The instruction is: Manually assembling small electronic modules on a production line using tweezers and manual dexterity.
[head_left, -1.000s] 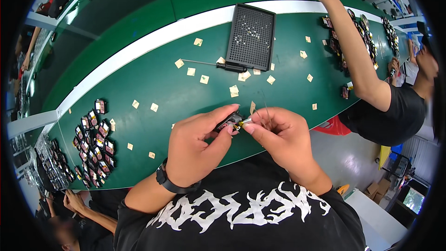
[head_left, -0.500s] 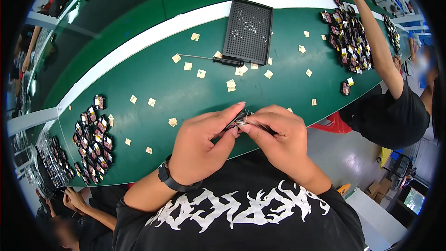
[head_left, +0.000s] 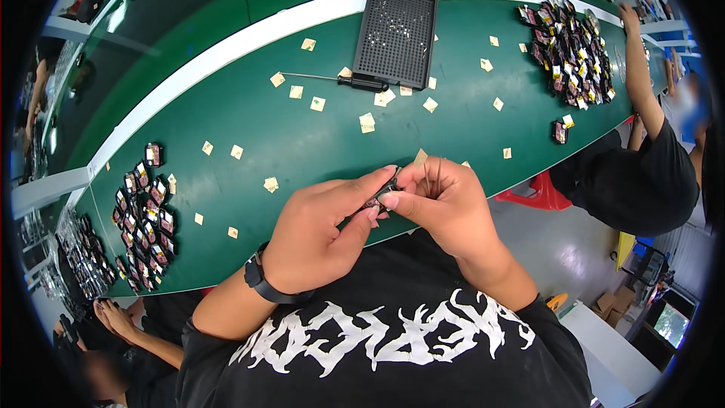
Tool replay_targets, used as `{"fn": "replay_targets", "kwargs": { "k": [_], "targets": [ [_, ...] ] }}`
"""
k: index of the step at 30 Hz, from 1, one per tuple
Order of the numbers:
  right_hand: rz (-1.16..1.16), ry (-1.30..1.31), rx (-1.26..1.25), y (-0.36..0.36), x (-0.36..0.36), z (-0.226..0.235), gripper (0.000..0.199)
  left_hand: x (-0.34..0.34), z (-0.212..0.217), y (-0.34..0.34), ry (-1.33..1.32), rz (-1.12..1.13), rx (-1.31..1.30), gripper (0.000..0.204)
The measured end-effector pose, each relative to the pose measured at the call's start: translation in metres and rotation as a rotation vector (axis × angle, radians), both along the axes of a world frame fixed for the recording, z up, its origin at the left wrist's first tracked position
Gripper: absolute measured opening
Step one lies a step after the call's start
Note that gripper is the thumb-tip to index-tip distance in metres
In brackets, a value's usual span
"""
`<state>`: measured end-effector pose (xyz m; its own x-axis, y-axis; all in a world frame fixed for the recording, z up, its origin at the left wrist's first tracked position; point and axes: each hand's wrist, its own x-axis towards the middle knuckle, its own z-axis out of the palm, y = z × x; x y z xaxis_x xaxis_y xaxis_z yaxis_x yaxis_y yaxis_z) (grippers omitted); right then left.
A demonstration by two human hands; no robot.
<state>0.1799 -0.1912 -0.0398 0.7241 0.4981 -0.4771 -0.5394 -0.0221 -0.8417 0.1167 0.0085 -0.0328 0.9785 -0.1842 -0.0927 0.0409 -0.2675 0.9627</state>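
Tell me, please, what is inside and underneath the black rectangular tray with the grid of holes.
Inside the tray, small, shiny, pale pieces lie scattered, too small to identify. The tray covers the green tabletop beneath it, so anything fully underneath cannot be seen.

Small dark device (head_left: 377, 199), gripped in bare left hand (head_left: 321, 228), bare right hand (head_left: 447, 208) touching it; black perforated rectangular tray (head_left: 396, 60), black-handled screwdriver (head_left: 361, 83) alongside; scattered thin cream squares (head_left: 367, 122); piles of black-and-pink devices (head_left: 570, 57); green tabletop (head_left: 302, 143)

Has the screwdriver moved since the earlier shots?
No. Judged against the black tray, the screwdriver keeps its place along the tray's near edge, pointing left; the whole view shifted.
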Motion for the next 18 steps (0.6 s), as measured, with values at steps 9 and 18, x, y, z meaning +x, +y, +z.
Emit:
{"fn": "replay_targets", "kwargs": {
  "k": [9, 18],
  "targets": [
    [-0.049, 0.035, 0.171, -0.002, -0.008, 0.000, 0.014, -0.002, 0.000, -0.005, 0.443, 0.072, -0.399, 0.028],
    [0.092, -0.305, -0.085, -0.007, -0.014, 0.003, 0.010, -0.006, -0.002, -0.003, 0.309, -0.071, -0.239, 0.021]
  ]
}}
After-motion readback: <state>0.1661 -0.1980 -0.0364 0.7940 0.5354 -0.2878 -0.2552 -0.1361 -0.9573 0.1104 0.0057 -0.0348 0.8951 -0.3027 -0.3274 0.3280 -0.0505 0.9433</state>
